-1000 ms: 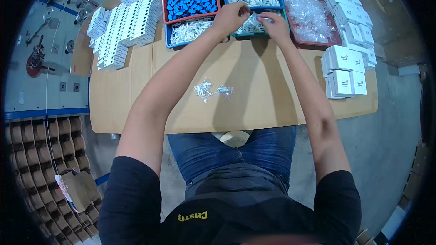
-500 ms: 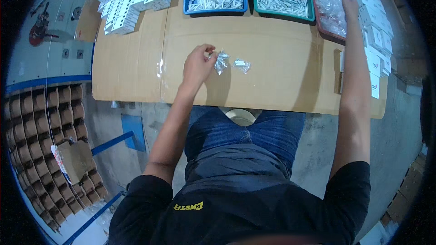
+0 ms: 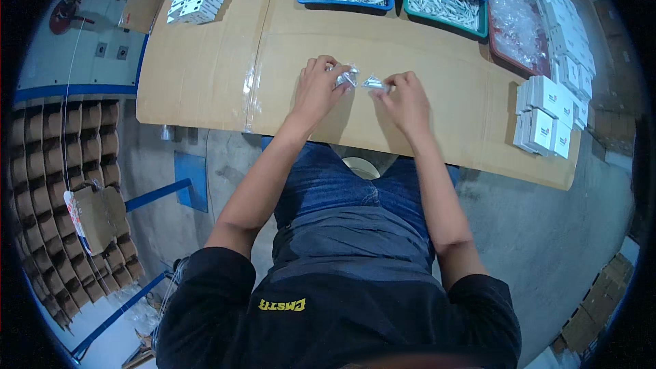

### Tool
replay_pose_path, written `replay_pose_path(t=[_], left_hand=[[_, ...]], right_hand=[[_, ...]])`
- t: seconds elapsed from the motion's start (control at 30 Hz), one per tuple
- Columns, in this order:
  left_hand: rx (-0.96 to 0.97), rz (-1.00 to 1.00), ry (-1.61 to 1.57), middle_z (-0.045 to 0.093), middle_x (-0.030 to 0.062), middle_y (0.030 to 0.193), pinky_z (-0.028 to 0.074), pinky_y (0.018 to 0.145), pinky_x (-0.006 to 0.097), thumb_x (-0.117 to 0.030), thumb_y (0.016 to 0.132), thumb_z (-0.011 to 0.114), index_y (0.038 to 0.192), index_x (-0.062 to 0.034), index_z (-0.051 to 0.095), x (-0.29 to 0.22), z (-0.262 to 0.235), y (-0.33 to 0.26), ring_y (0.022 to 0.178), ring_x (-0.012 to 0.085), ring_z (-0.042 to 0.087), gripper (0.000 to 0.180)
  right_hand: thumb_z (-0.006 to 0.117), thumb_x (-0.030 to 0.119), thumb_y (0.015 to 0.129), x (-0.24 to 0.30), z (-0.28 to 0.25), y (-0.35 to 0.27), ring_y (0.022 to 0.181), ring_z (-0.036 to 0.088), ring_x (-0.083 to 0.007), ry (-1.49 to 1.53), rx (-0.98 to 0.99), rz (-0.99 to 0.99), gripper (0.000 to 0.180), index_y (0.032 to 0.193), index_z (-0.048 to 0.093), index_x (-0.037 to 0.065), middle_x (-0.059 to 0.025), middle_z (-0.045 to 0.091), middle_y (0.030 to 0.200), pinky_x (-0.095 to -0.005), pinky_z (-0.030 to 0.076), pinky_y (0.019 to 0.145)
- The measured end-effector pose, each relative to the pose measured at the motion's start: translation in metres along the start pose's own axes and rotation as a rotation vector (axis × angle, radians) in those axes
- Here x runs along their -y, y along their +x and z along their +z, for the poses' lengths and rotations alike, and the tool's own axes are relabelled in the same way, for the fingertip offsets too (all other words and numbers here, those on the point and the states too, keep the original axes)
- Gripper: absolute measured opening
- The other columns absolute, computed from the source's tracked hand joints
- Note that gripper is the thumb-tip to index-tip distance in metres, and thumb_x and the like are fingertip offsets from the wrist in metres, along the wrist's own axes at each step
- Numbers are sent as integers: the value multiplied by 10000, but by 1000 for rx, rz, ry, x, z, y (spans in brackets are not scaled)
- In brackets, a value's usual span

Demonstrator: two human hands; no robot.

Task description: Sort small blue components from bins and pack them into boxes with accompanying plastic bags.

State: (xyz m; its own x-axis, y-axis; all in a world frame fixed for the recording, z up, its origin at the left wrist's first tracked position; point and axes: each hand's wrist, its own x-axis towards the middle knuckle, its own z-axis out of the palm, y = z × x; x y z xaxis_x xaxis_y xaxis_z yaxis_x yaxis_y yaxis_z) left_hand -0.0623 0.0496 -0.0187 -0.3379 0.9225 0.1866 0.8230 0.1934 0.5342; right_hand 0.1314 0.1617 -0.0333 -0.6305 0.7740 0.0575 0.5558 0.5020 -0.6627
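My left hand [image 3: 316,93], fingers curled, grips a small clear plastic bag [image 3: 348,76] that has shiny silvery parts inside. Just to its right lies a second small bag [image 3: 372,83], also clear with silvery pieces. The thumb and fingers of my right hand [image 3: 408,102] are closed on that bag's right edge. Both bags are at the cardboard-covered tabletop [image 3: 383,48], a short gap apart. The exact shape of the parts in them is too small to make out.
Along the far side stand a blue tray [image 3: 346,6] and a green tray [image 3: 447,26] of white pieces. A red tray [image 3: 518,63] holds clear plastic bags. White boxes are stacked at far left [image 3: 205,5] and at right [image 3: 540,131]. A partitioned cardboard rack [image 3: 65,184] stands left of the table.
My right hand has come from the red tray to the middle and taken hold of the right-hand bag. My left hand stays at its bag. The whole view has shifted slightly.
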Motion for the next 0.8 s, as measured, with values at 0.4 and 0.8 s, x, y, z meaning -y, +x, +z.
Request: replay_pose_path(t=[0.4, 0.8], left_hand=[[-233, -340, -507, 612, 102, 986, 528, 693, 279, -35, 859, 715, 1101, 0, 653, 18, 17, -28, 813, 169, 631, 252], [-59, -546, -1206, 554, -13, 788, 504, 645, 249, -113, 968, 596, 1041, -45, 576, -6, 40, -42, 740, 106, 579, 102]], right_hand=[[774, 70, 845, -20, -2, -9, 756, 629, -105, 747, -4, 247, 255, 1039, 629, -9, -42, 669, 834, -249, 506, 695], [695, 150, 952, -12, -16, -15, 692, 578, -68, 1198, 136, 382, 217, 1104, 724, -1, -8, 682, 842, -207, 428, 602]])
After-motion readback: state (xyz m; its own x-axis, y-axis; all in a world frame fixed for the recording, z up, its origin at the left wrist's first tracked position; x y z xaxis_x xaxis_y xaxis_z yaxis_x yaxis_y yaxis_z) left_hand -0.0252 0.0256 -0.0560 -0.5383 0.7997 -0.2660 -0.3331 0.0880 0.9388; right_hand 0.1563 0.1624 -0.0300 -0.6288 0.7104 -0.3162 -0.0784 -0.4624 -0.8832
